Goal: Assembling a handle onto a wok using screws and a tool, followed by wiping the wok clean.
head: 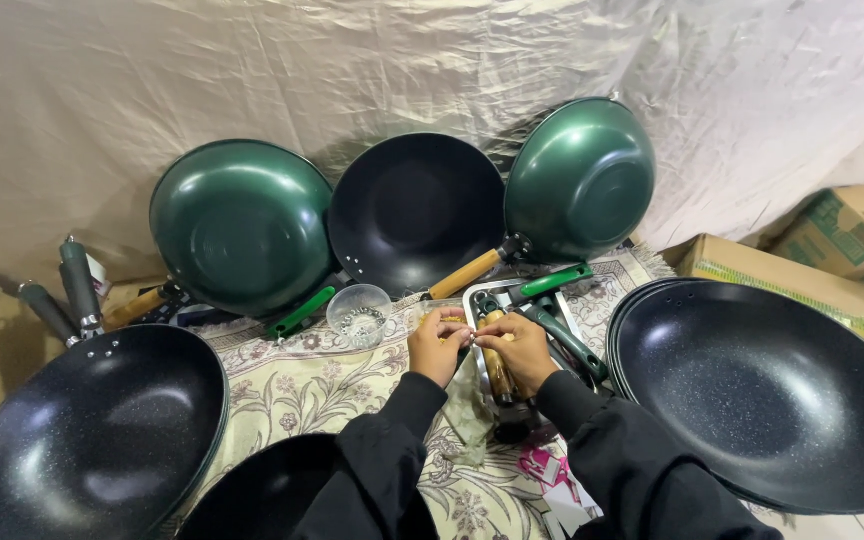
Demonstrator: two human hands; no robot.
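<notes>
My left hand and my right hand meet above a patterned cloth, fingertips pinched together on something small that I cannot make out. Under my right hand lies a wooden pan handle, which the hand rests on or holds. Just behind my hands is a metal tray with green handles and dark handles in it. A small clear glass bowl stands left of my left hand.
Green woks and a black wok lean against a draped sheet behind. Black speckled woks lie at the left, bottom and right. Cardboard boxes stand at the far right.
</notes>
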